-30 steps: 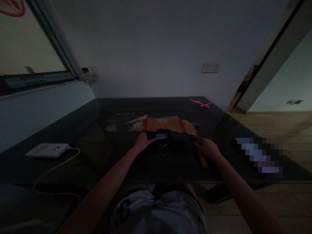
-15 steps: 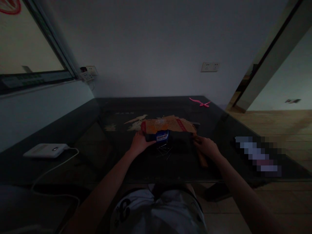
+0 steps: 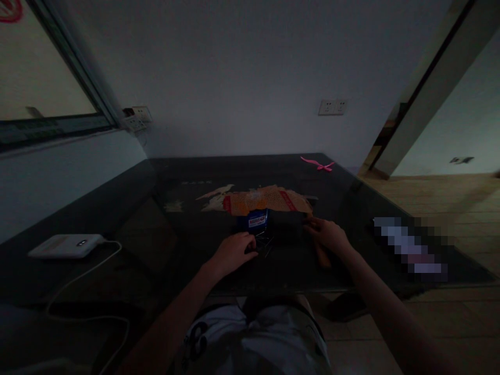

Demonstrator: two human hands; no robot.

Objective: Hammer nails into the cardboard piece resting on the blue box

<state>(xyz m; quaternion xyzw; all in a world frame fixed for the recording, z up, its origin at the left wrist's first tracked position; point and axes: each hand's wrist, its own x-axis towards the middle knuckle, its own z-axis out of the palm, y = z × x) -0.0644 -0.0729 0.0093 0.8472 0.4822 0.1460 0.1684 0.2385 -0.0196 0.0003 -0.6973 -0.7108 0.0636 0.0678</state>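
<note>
The room is very dark. My left hand (image 3: 233,253) lies on the dark table (image 3: 195,229) with its fingers curled in a pinch at a small heap of thin metal nails (image 3: 264,242). Just beyond the nails stands a small blue box (image 3: 253,220) with a white and red label. Behind the box lies a torn piece of brown cardboard (image 3: 269,199) with red stripes. My right hand (image 3: 327,234) rests to the right of the nails, closed around a wooden handle (image 3: 323,257) that sticks out toward me. What is at the handle's far end is too dark to make out.
A white device (image 3: 64,245) with a white cable (image 3: 97,271) sits at the table's left. A pink ribbon (image 3: 318,165) lies at the far right corner. A blurred-out object (image 3: 410,247) lies on the right. Wall sockets (image 3: 332,107) and a doorway (image 3: 429,130) are beyond.
My left hand has let go of the blue box and drawn back toward me to the nails. My right hand has stayed where it was on the handle.
</note>
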